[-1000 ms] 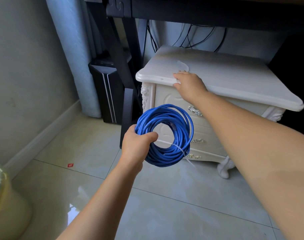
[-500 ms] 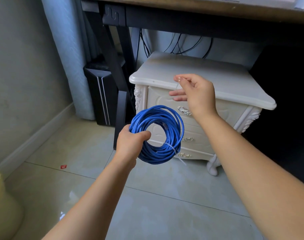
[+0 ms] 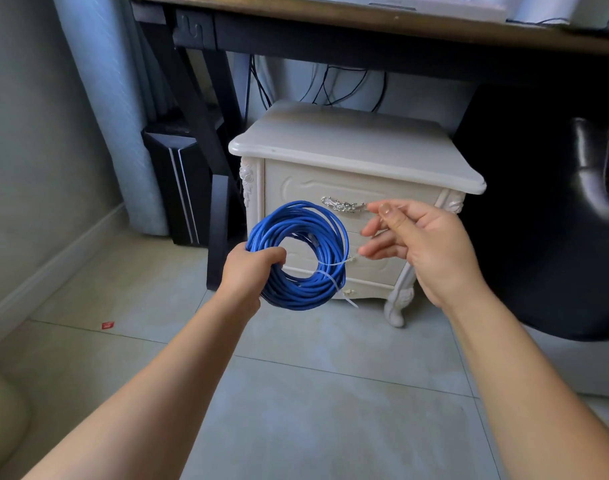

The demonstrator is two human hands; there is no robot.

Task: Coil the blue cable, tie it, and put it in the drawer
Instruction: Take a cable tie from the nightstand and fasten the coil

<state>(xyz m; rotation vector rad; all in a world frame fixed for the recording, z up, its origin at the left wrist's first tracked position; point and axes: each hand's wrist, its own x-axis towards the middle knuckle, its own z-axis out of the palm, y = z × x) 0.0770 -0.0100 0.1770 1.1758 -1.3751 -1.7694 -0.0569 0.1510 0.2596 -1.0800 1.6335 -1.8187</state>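
While the drawers (image 3: 296, 187) stand closed, left hand (image 3: 249, 271) grips the coiled blue cable (image 3: 296, 294); right hand (image 3: 424, 244) grip unclear.

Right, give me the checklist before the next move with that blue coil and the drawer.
1. Blue cable coil held securely: ok, the left hand grips its left side.
2. Coil tied: ok, a white tie wraps its lower right part. Cannot tell how tight it is.
3. Drawer open: not ok, the top drawer of the nightstand is closed, and so are the ones below it.
4. Drawer handle unobstructed: ok, it is in plain view.
5. Right hand free to pull: cannot tell, its thumb presses against the forefinger and may be pinching something thin.
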